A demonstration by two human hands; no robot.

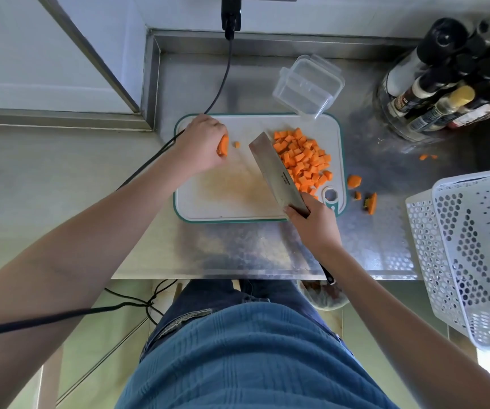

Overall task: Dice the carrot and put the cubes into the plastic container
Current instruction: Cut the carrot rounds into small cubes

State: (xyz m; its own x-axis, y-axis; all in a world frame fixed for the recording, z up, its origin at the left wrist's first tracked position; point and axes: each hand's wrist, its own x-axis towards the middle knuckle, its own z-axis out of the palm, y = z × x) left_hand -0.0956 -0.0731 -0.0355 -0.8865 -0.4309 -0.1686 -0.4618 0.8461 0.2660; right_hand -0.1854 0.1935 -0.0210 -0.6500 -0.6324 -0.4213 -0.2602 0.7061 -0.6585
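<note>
On the steel counter (238, 255) sits a white cutting board (223, 202) with a green rim, its near edge set back from the counter's front lip. Left hand (201, 143) at the board's far-left corner, fingers curled tight around a carrot piece (223, 146); one loose cube (237, 144) just beside it. Right hand (314, 225) closed around the handle of a cleaver (277, 172), gripped at the board's near-right corner; blade runs diagonally up toward board centre, cannot tell if the edge touches the board. Carrot cubes (302, 160) heaped on the right half, right of the blade, reaching close to the board's right edge and its hanging hole. Middle and near-left of the board bare, stained orange. Plastic container (308, 84) empty, tilted, touching or overlapping the board's far-right edge. Off the board to the right, carrot scraps (361, 190) on bare steel, a couple more farther right. White perforated basket (471, 246) overhangs the counter's right side. Bottles (444, 84) cluster at the far-right corner. Black cable (223, 81) runs from the back wall past the left hand, off the counter's left edge.
</note>
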